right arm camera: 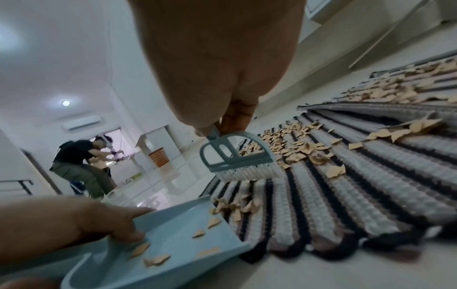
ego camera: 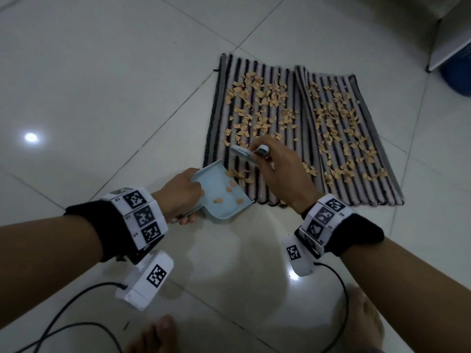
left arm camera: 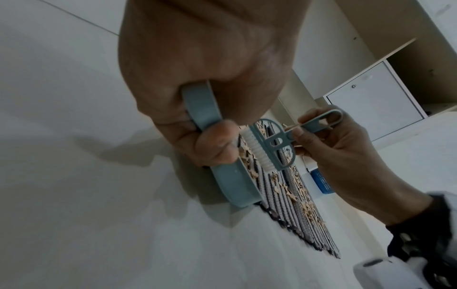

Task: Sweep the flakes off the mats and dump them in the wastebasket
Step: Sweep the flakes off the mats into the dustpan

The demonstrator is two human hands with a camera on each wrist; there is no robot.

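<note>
Two striped mats lie side by side on the tiled floor, the left mat [ego camera: 219, 103] and the right mat [ego camera: 387, 192], both strewn with tan flakes [ego camera: 257, 105]. My left hand [ego camera: 182, 197] grips the handle of a light blue dustpan [ego camera: 216, 186] whose lip sits on the left mat's near corner. Several flakes lie in the pan [right arm camera: 178, 234]. My right hand [ego camera: 277, 164] pinches the handle of a small blue brush [ego camera: 242, 152], whose white bristles [right arm camera: 243, 173] hang low over the mat just beyond the pan's lip. A little heap of flakes [right arm camera: 235, 205] sits at that lip.
A blue basket [ego camera: 458, 72] stands at the far right beside a white cabinet [ego camera: 448, 31]. In the right wrist view an orange bin [right arm camera: 159, 157] stands far off near another person [right arm camera: 79, 162]. My bare feet [ego camera: 153, 337] and wrist cables [ego camera: 76, 296] are near me.
</note>
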